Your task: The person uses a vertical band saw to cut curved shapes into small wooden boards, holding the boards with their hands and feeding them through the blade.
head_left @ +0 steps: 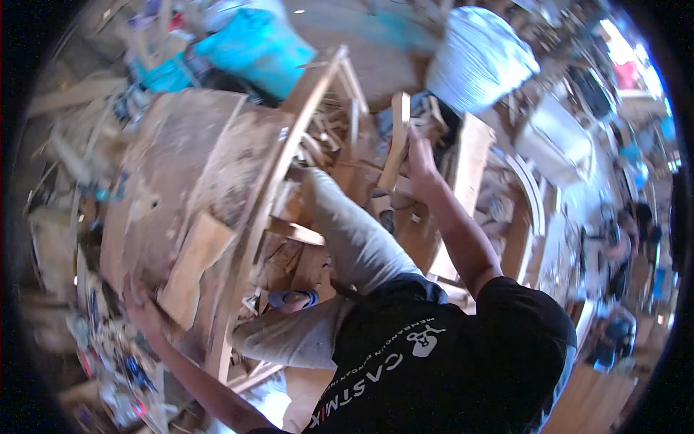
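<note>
Right hand (418, 160) wrapped around 1 short wooden slat (395, 141), held upright over the scrap wood pile (340, 137), near the white sack (479, 59). Left hand (142, 307) spread flat against the edge of the big dusty wooden board (173, 173), just beside a loose wood offcut (194, 267). Pretty blurry all round.

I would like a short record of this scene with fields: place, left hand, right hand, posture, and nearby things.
place: cluttered wood workshop, offcuts and scraps all around
left hand: spread flat on the dusty wooden worktable, beside a loose flat board
right hand: raised, closed around an upright wooden strip
posture: leaning over, one bent leg in grey trousers raised among the wood pieces
nearby things: white sack, blue bag, curved wooden frame
</note>
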Tool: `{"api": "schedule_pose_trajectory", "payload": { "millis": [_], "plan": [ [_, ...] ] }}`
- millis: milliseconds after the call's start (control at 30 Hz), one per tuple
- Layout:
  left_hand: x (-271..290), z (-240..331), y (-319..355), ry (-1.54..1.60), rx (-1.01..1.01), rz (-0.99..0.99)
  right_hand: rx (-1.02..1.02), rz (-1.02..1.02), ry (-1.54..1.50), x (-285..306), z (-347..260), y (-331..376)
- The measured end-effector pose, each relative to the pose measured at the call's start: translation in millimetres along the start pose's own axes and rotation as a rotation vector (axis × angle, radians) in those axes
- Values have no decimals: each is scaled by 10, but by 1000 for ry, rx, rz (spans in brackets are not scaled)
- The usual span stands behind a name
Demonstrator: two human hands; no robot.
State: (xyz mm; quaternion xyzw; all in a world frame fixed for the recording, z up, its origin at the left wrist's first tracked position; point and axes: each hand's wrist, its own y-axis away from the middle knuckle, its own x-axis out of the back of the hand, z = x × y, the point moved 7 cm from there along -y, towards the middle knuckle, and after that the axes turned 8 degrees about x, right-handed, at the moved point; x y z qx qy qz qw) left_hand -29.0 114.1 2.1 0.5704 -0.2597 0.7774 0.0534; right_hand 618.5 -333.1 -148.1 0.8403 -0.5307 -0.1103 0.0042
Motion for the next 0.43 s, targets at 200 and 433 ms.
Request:
{"api": "schedule_pose_trajectory", "payload": {
  "millis": [200,433],
  "plan": [
    [-323,599,-780,-65,11,-150,-416,176,479,1721,2185,1046],
    [-514,844,-1389,-157,-154,-136,-433,305,677,2361,2654,-535]
  ]
}}
